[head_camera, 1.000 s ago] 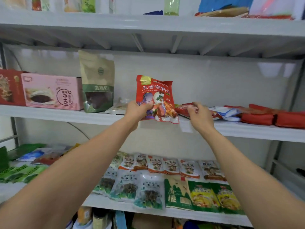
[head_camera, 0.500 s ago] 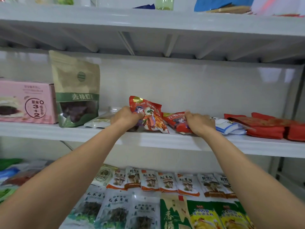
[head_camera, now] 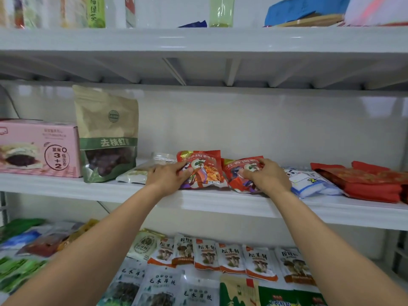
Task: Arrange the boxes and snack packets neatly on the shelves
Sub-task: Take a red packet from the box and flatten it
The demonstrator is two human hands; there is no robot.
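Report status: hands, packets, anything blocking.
Left hand grips left red packet; right hand grips right red packet. Both side by side on middle shelf. White-blue packet close on right.

Two matching red snack packets with yellow lettering and a food picture lean side by side, edges touching, fronts tilted toward you. Your left hand (head_camera: 167, 177) grips the left red packet (head_camera: 205, 171) at its left edge. Your right hand (head_camera: 267, 177) grips the right red packet (head_camera: 239, 173), fingers curled over its top right corner. Just left of your left hand a flat clear packet (head_camera: 135, 172) lies on its back. Further left a brown paper pouch (head_camera: 106, 133) with a green band stands upright, touching a pink box (head_camera: 39, 149). Just right of your right hand lies a white and blue packet (head_camera: 309, 182), then flat dark red packets (head_camera: 371, 184).
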